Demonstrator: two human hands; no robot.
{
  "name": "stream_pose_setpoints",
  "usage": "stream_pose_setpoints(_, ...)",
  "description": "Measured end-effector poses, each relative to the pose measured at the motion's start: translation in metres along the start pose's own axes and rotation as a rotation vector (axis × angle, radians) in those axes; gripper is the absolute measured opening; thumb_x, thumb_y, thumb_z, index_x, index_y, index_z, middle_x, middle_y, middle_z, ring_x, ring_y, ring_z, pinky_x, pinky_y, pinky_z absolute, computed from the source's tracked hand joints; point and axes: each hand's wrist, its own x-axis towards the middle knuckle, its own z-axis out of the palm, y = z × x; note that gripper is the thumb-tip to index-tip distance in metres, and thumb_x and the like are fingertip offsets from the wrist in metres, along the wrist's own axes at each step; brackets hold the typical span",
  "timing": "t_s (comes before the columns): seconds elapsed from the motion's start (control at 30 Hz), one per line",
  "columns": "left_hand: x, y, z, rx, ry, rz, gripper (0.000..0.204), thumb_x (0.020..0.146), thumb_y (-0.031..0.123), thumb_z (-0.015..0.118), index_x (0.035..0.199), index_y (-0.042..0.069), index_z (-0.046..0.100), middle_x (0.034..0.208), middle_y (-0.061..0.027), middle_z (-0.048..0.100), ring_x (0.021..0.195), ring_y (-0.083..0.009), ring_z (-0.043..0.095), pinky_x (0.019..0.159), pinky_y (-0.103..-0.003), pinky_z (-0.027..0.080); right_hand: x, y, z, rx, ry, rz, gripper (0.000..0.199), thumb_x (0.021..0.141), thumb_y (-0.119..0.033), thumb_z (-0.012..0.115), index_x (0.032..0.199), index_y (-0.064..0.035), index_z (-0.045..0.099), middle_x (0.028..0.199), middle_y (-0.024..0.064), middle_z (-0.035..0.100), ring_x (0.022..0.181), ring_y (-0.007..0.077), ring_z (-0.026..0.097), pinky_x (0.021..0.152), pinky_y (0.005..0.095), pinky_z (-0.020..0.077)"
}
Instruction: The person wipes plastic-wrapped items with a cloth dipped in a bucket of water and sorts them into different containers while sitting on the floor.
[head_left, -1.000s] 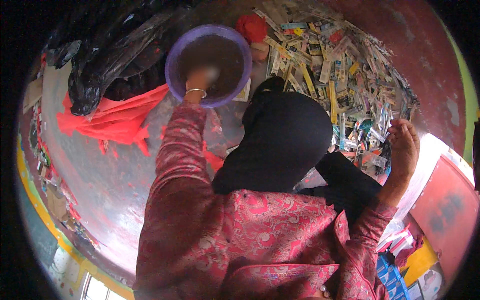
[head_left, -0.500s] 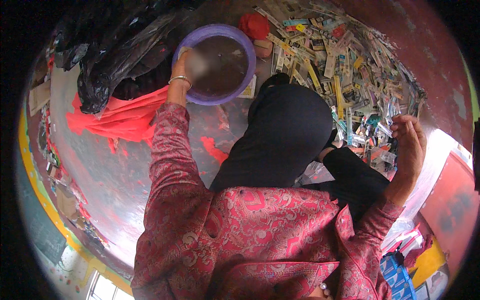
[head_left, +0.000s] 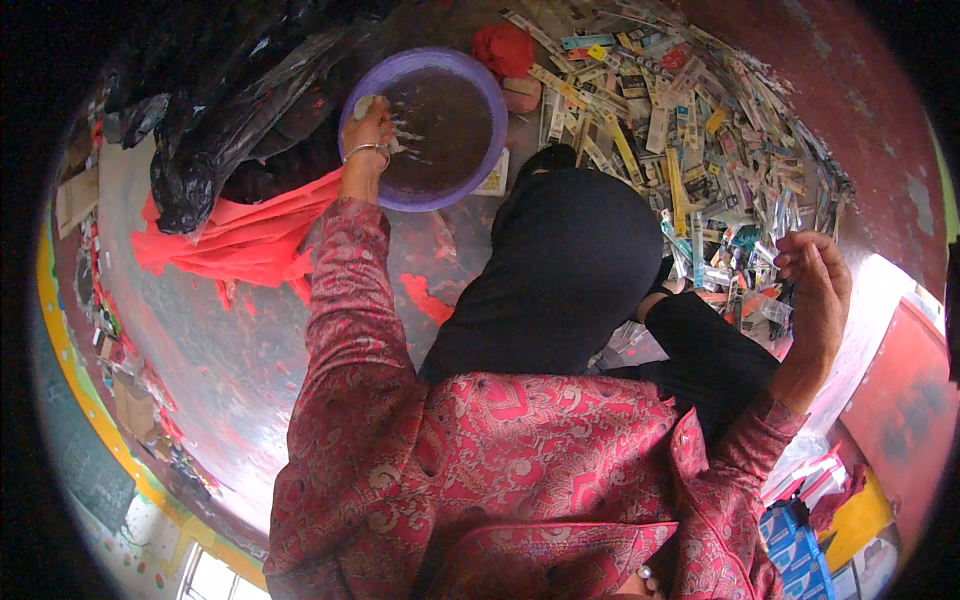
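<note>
At eleven o'clock, the left hand (head_left: 367, 130) is over the near-left rim of the purple tub (head_left: 432, 203), bracelet (head_left: 366, 147) at the wrist, fingers curled! Pale streaks break the dark water (head_left: 440, 130) just to the hand's three o'clock side, so the wet work looks well under way rather than finished. Something pale shows at the fingertips, too small to name; whether the grip is clamped on it or loose, nobody can tell from this angle.

Swing round to three o'clock: the right hand (head_left: 818, 290) hangs beside the edge of the heap, fingers bent in toward the thumb. Are the tips together or just apart? Can't tell, nor whether they pinch a strip.

And at two o'clock, what a heap! Strips (head_left: 690, 150) lie loose and crisscrossed, with no order to be seen; how many have been dealt with, the view doesn't show. Between nine and ten, the red cloth (head_left: 240, 238) lies rumpled, clear of both hands, with black plastic (head_left: 225, 140) at ten and a red bundle (head_left: 503, 52) at twelve, right beside the tub.
</note>
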Motion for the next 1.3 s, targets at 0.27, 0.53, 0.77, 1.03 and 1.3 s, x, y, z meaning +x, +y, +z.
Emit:
stream_pose_setpoints(0.27,0.003,0.01,0.013,-0.054,0.268,-0.154,0.038,0.077,0.044,0.054,0.07,0.006,0.053,0.057,-0.004,0.048,0.042,-0.0144,0.043,0.036,-0.028,0.03,-0.001,-0.002,0.004,-0.078,0.003,0.006,0.019,0.085,-0.016,0.047,0.086,0.0004,0.056,0.08,0.0059,0.058,0.068,0.0098,0.052,0.063,0.0215,0.0391)
stream_pose_setpoints(0.53,0.055,-0.046,-0.015,1.023,0.172,0.221,0.031,0.077,0.031,0.048,0.083,0.002,0.054,0.076,-0.0139,0.057,0.07,-0.0298,0.055,0.061,-0.039,0.041,0.0,-0.005,0.006,-0.104,0.007,0.03,0.019,0.085,-0.016,0.047,0.088,0.0007,0.056,0.079,0.0054,0.058,0.068,0.0093,0.052,0.062,0.0214,0.0397)
stream_pose_setpoints(0.77,0.004,-0.076,-0.007,1.157,-0.056,0.146,0.088,0.063,0.022,0.067,0.129,0.008,0.011,0.115,-0.0247,0.045,0.11,-0.0388,0.041,0.091,-0.042,0.034,0.005,0.006,0.004,-0.114,-0.06,0.019,0.019,0.084,-0.016,0.049,0.089,0.0007,0.056,0.079,0.0055,0.058,0.068,0.0095,0.053,0.062,0.0214,0.0399)
stream_pose_setpoints(1.03,-0.021,-0.076,-0.004,1.613,0.01,0.145,0.074,0.069,0.018,0.065,0.125,0.022,0.018,0.126,-0.0196,0.032,0.108,-0.037,0.043,0.083,-0.043,0.042,0.008,0.004,0.01,-0.175,-0.063,0.056,0.02,0.083,-0.017,0.049,0.088,0.0011,0.057,0.079,0.0054,0.058,0.069,0.0099,0.053,0.061,0.0218,0.0398)
stream_pose_setpoints(1.3,0.013,-0.107,0.005,1.486,0.012,-0.104,0.051,0.068,0.031,0.064,0.113,0.013,0.049,0.112,-0.0189,0.049,0.1,-0.0335,0.051,0.08,-0.039,0.044,0.009,0.002,0.011,-0.177,-0.087,0.055,0.02,0.083,-0.017,0.048,0.088,0.0006,0.057,0.079,0.0054,0.058,0.068,0.01,0.053,0.063,0.0224,0.0412)
